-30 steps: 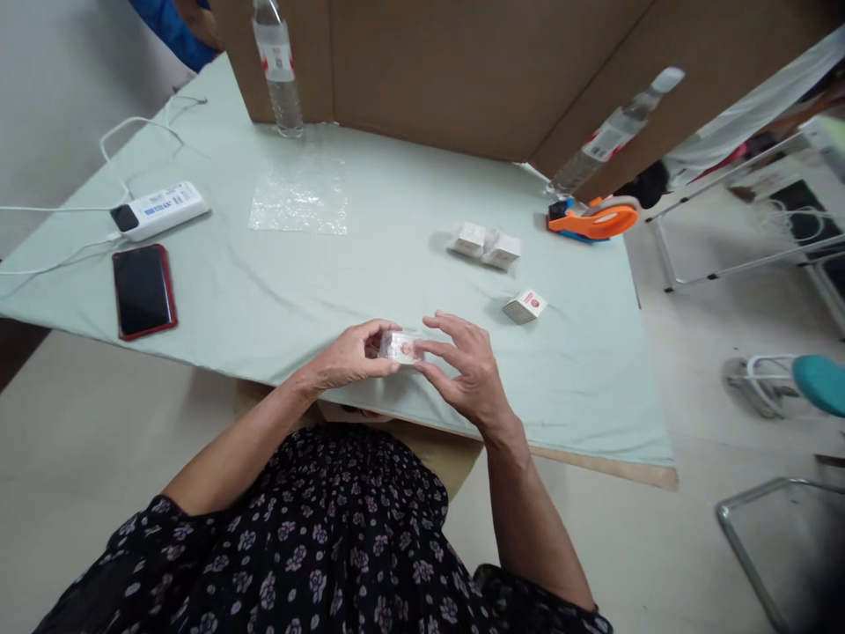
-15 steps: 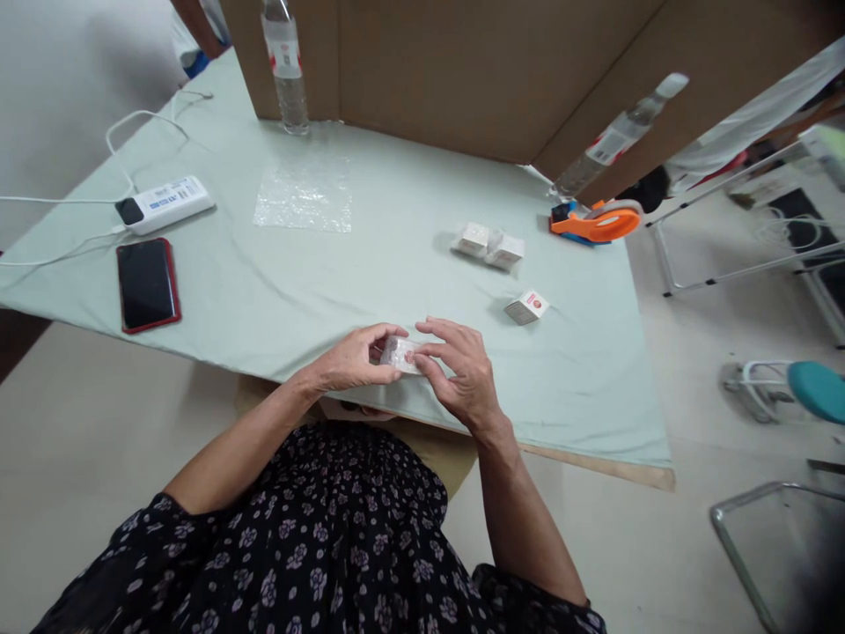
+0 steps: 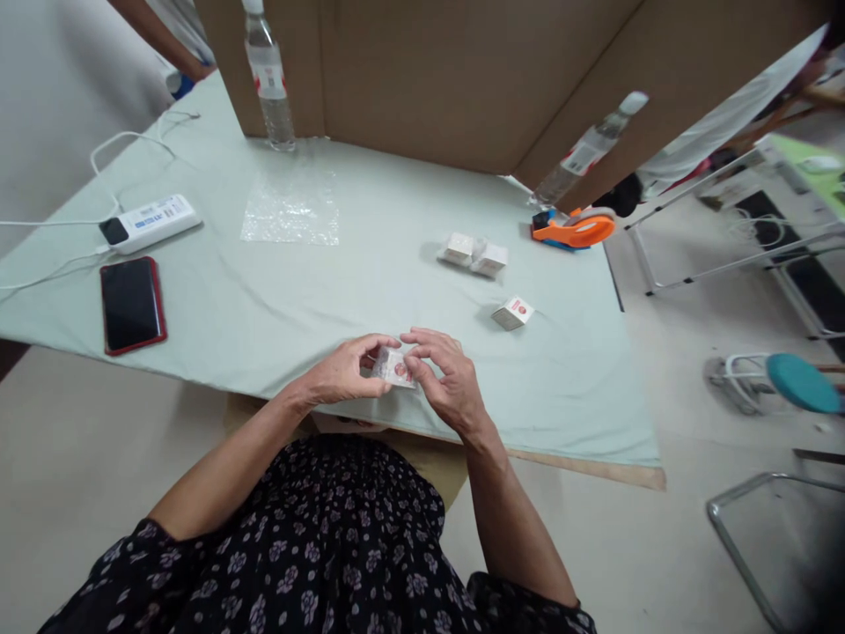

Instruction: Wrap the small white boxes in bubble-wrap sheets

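A small white box with a red mark (image 3: 394, 366), seemingly in clear wrap, sits between both hands just above the near edge of the green-clothed table (image 3: 370, 291). My left hand (image 3: 343, 374) pinches its left side. My right hand (image 3: 442, 380) curls its fingers over the top and right side. Another small white box with a red dot (image 3: 513, 313) lies on the cloth to the right, apart from my hands. Two wrapped white boxes (image 3: 473, 254) lie together further back.
An orange tape dispenser (image 3: 573, 229) sits at the far right edge beside a leaning water bottle (image 3: 584, 151). A second bottle (image 3: 268, 75) stands by the cardboard wall. A bubble-wrap sheet (image 3: 290, 211), power strip (image 3: 149, 222) and phone (image 3: 130, 304) lie left. Another person's arm (image 3: 162, 40) shows top left.
My right fingers have curled down tighter over the small box, and both hands hold it a little lower. The view has shifted slightly.
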A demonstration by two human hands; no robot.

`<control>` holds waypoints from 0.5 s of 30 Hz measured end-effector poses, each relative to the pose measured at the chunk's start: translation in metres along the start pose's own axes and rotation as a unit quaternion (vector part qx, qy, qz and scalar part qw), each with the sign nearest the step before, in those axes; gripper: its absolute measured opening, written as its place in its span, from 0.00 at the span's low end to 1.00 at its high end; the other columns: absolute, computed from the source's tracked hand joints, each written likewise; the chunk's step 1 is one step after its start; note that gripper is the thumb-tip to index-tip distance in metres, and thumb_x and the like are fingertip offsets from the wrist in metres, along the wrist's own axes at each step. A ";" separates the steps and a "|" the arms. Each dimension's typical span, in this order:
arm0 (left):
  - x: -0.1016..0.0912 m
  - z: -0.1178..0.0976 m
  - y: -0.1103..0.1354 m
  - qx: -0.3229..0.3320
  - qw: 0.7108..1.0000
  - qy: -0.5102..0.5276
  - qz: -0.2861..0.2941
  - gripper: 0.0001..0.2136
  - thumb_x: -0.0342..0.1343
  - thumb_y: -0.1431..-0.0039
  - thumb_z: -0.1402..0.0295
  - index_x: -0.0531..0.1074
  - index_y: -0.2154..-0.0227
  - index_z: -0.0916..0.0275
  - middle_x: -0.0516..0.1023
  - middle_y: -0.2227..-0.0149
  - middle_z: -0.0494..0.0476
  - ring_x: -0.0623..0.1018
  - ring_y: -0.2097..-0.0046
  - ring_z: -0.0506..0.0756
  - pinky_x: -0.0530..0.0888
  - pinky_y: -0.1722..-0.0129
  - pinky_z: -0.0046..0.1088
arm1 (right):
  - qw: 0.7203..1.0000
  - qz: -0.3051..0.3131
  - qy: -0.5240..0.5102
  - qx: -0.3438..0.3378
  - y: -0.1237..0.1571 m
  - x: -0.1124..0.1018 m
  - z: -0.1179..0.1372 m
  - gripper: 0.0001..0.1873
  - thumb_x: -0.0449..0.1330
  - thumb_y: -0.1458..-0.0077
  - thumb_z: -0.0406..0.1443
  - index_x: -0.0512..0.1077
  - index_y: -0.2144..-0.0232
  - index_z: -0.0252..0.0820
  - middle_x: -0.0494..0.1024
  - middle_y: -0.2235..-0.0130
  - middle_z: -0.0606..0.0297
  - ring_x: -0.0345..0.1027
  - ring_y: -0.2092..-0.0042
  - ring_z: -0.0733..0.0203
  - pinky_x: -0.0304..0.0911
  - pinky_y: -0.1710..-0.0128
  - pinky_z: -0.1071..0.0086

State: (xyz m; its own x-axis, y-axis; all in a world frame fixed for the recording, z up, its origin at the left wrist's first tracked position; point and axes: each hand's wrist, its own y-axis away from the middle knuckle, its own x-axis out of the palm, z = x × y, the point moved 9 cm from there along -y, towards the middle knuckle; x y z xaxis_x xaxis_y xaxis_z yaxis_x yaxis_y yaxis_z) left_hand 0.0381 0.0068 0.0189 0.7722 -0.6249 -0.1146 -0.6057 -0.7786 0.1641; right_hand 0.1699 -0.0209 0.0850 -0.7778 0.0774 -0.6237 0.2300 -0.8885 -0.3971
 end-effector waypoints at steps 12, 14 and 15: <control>-0.009 0.002 -0.021 0.002 1.000 0.010 -0.021 0.28 0.65 0.54 0.65 0.73 0.47 0.63 0.77 0.58 0.57 0.73 0.59 0.54 0.71 0.54 0.36 | 0.994 -0.088 -0.043 0.050 0.009 -0.029 -0.024 0.07 0.58 0.35 0.38 0.77 0.61 0.47 0.81 0.49 0.59 0.73 0.45 0.54 0.65 0.43 0.52; -0.017 0.002 -0.029 0.000 0.999 0.033 -0.033 0.27 0.65 0.54 0.65 0.73 0.48 0.63 0.78 0.57 0.58 0.75 0.58 0.54 0.71 0.53 0.36 | 0.990 -0.110 -0.048 0.074 0.016 -0.038 -0.035 0.07 0.58 0.36 0.38 0.77 0.62 0.47 0.81 0.49 0.59 0.73 0.46 0.54 0.65 0.42 0.52; -0.023 0.003 -0.035 -0.002 0.998 0.046 -0.042 0.27 0.65 0.54 0.65 0.73 0.48 0.63 0.78 0.56 0.58 0.76 0.58 0.55 0.72 0.52 0.36 | 0.988 -0.119 -0.048 0.087 0.020 -0.042 -0.042 0.07 0.59 0.36 0.39 0.77 0.63 0.47 0.81 0.49 0.59 0.73 0.46 0.53 0.65 0.42 0.52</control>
State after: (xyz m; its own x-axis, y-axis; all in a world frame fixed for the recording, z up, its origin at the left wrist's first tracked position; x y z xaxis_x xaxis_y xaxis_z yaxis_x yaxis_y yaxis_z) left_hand 0.0406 0.0482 0.0133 0.8350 -0.5490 -0.0383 -0.5369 -0.8279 0.1622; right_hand 0.2315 -0.0228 0.0754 -0.8520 0.2575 -0.4558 -0.0641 -0.9154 -0.3974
